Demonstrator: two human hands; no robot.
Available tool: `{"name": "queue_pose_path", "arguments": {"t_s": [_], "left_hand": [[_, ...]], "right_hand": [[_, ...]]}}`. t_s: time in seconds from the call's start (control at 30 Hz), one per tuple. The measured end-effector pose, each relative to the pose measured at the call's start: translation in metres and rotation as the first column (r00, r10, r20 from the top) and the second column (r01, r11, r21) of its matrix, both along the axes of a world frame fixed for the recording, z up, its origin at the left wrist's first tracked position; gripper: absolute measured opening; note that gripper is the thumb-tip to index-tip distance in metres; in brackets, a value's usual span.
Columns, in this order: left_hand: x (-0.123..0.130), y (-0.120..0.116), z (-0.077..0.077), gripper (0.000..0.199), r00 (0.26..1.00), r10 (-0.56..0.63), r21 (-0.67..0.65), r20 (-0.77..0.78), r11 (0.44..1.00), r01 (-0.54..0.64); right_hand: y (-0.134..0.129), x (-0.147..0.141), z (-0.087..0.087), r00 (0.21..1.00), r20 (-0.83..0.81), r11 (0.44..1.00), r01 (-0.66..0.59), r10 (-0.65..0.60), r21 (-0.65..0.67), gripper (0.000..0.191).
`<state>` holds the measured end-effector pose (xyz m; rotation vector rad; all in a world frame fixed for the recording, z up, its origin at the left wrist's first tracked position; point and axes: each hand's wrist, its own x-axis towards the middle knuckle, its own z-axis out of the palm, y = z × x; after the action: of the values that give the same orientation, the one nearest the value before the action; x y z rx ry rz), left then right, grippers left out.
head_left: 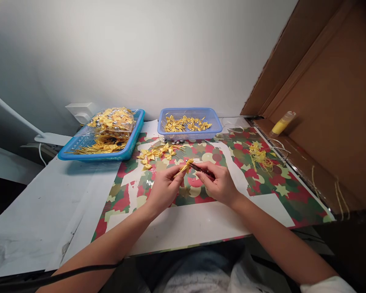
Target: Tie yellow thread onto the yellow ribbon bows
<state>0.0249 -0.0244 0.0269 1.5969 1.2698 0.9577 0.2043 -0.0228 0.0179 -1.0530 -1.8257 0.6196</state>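
Observation:
Near the middle of the patterned mat, my left hand (165, 187) pinches a small yellow bow (187, 164) by its thin gold stem. My right hand (219, 181) is closed around a dark, slim tool (203, 170), whose tip meets the bow. The tool's exact kind is hard to make out. Just behind my left hand, several loose yellow bows with gold stems (152, 154) lie on the mat, with small silvery beads (173, 142) beyond them.
A blue basket (134, 140) at the left holds bagged bows and stems. Another basket (190, 135) with bows stands behind the hands. Yellow thread scraps (260, 158) lie right, near a yellow tube (282, 124) by the cardboard wall (329, 89). A white lamp base (56, 138) stands left.

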Motion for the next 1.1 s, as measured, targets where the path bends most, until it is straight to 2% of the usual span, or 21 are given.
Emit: {"name": "queue_pose_path", "arguments": {"t_s": [0.2, 0.7, 0.8, 0.9, 1.1], "left_hand": [[0.002, -0.001, 0.002, 0.031, 1.0, -0.009, -0.005, 0.017, 1.0, 0.009], [0.001, -0.001, 0.003, 0.039, 0.997, 0.0, 0.033, -0.076, 0.999, 0.003], [0.0, 0.001, 0.0, 0.04, 0.997, -0.004, 0.015, -0.077, 1.0, 0.005], [0.0, 0.003, -0.001, 0.039, 0.999, 0.002, -0.036, -0.043, 0.999, -0.003], [-0.001, 0.009, -0.008, 0.033, 0.996, 0.009, -0.134, 0.088, 0.991, 0.003]], "right_hand": [[-0.001, -0.002, -0.002, 0.999, 0.038, 0.999, 0.029, -0.03, 0.031, 0.021], [-0.001, -0.003, -0.003, 0.997, 0.043, 0.998, 0.059, -0.06, 0.021, 0.02], [0.0, -0.003, -0.004, 0.999, 0.017, 0.998, 0.051, -0.05, -0.023, 0.02], [0.005, 0.0, -0.005, 0.996, -0.073, 0.991, 0.045, -0.054, -0.122, 0.023], [0.022, 0.009, -0.009, 0.954, -0.249, 0.963, 0.104, -0.167, -0.248, 0.03]]}}
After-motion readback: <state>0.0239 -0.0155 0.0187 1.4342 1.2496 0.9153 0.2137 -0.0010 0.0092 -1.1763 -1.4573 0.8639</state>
